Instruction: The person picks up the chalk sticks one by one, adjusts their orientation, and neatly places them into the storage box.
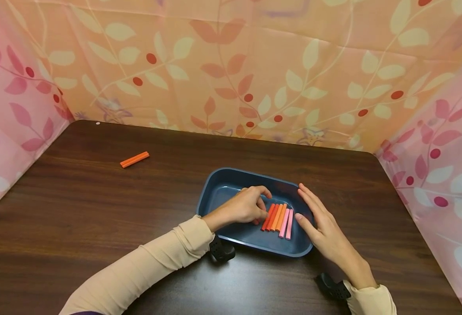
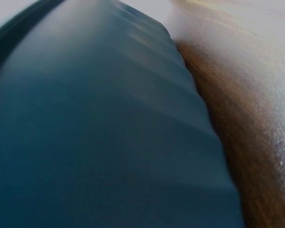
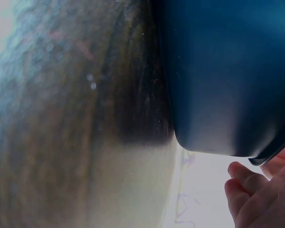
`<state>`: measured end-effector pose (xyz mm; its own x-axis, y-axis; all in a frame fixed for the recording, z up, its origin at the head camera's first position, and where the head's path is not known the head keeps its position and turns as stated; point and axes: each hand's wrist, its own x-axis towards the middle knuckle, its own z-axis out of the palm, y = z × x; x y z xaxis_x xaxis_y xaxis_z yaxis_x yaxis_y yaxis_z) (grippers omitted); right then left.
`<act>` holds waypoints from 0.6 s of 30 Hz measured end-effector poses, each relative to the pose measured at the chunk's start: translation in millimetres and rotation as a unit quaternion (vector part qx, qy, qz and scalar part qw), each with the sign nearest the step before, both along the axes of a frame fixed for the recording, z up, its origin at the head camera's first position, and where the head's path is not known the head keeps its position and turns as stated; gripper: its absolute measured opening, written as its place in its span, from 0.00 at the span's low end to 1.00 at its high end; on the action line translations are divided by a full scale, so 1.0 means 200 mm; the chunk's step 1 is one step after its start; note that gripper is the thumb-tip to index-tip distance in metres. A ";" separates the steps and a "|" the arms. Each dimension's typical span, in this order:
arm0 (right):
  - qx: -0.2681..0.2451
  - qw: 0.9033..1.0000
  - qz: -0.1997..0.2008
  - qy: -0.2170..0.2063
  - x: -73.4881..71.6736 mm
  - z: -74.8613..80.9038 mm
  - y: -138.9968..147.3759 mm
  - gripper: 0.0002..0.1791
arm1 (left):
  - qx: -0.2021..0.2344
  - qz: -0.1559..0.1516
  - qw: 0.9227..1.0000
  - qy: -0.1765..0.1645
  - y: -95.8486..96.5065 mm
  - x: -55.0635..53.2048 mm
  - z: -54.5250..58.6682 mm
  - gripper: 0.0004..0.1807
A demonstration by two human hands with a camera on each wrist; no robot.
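Left hand: yours (image 1: 248, 204) is down inside the blue tray (image 1: 246, 234), fingers bent with a gap between index and thumb. Can't tell if the fingertips have hold of anything, they're partly hidden.
Right hand: yours (image 1: 325, 227) is at the tray's right end, fingers pretty straight along the rim, thumb apart from them and over the tray. Not gripping any stick that I can see.
Stick row: red sticks (image 1: 268, 217), then orange sticks (image 1: 276, 218), then pink sticks (image 1: 289, 224), side by side toward the tray's right end, long axes running away from you, far ends leaning slightly right.
The bit that matters, imo: the red end of the row is just right of your left fingers, while the pink end is nearer your right thumb.
Loose orange pair: the orange bundle (image 1: 134, 159) lies way off left on the desk (image 1: 97, 210), far end angled right. Your left hand's nearer, but still well apart.
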<state>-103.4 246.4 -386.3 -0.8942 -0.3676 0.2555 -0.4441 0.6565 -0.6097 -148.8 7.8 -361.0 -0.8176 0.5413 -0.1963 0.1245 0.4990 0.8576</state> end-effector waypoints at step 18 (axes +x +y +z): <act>0.001 1.000 -0.002 -0.010 0.00 0.00 0.00 0.36 | 0.006 0.009 0.999 0.036 -0.03 0.00 0.01 0.20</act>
